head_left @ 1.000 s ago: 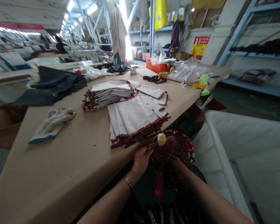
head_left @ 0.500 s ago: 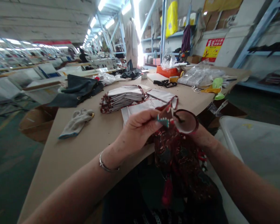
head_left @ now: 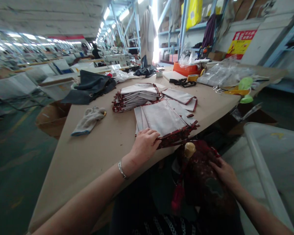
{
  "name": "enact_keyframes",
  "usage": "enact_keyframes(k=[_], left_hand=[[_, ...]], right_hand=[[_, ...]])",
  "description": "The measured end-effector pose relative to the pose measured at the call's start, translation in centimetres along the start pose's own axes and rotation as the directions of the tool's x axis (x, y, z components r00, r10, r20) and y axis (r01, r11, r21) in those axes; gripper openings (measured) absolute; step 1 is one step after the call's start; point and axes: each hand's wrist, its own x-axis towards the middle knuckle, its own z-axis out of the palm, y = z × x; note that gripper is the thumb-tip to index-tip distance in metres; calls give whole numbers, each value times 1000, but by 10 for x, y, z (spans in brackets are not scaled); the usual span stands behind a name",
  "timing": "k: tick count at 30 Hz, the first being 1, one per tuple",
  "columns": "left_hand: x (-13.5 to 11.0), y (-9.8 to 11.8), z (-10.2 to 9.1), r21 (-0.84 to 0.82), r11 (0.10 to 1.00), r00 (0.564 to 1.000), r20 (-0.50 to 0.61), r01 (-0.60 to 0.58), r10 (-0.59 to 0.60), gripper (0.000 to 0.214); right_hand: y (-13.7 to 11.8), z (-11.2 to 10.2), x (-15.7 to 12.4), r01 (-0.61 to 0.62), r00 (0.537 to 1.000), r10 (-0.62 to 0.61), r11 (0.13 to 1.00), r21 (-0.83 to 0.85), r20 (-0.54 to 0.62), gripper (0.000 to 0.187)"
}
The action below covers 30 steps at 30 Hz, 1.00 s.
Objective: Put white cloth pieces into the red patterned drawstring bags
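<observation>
One left hand (head_left: 144, 148) touches cloths (head_left: 164, 119); right hand (head_left: 224, 172), red fabric (head_left: 202, 168); grip unclear; poster (head_left: 241, 44) illegible.

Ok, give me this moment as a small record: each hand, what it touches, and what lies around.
Left hand: at the near edge of the front stack of pale, red-edged fabric pieces
Right hand: on dark red patterned cloth, beside the table
Grip: cannot tell how firmly either hand holds
Behind front stack: folded stack
Table's left side: pale glove, dark fabric
Table's far part: orange container
Person's right: white bin
</observation>
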Motion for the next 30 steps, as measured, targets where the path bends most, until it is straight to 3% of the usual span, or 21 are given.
enact_keyframes(k=[3,5,7,8,9,11,12,14,16,18,20,22,24,28,30], left_hand=[[5,0,0,64,998,999,51,0,-3,19],[8,-1,-1,103,995,996,89,-11,2,24],[9,-2,-1,138,990,993,120,-25,9,22],[9,-2,-1,151,988,991,133,-33,13,21],[10,-1,-1,163,986,989,145,-41,17,19],[12,0,-1,182,982,988,154,-45,16,18],[13,1,-2,188,982,989,147,-32,5,18],[18,4,-5,191,981,994,103,21,-41,19],[22,5,-11,178,980,995,30,92,-99,20],[24,6,-19,160,975,988,-44,156,-150,18],[22,7,-26,143,971,979,-98,192,-179,17],[19,5,-29,121,969,971,-137,214,-197,16],[14,3,-28,79,967,959,-168,243,-228,16],[10,-1,-15,-200,919,906,-194,339,-376,12],[14,3,-14,-501,784,851,-161,366,-500,7]], right_hand=[[-6,7,-2,1,996,-1,1000,3,-88,52],[-43,-4,-1,133,978,-115,986,97,-171,48],[-98,-16,-3,342,923,-312,934,105,-226,33],[-128,-20,-6,499,851,-474,864,67,-227,25],[-158,-21,-9,655,739,-633,756,25,-230,19],[-213,-13,-14,827,554,-829,559,-62,-84,18],[-235,-4,-15,869,486,-874,479,-124,30,18],[-268,16,-12,898,428,-862,369,-240,274,20],[-286,34,-4,890,435,-788,301,-343,436,19],[-295,42,9,856,481,-738,281,-433,473,20],[-298,36,22,793,562,-716,322,-518,415,27],[-297,22,30,704,659,-690,425,-569,300,31],[-293,7,30,645,715,-672,529,-551,192,34],[-276,-6,15,694,691,-716,623,-361,94,45],[-264,-3,5,700,699,-714,672,-241,39,44]])
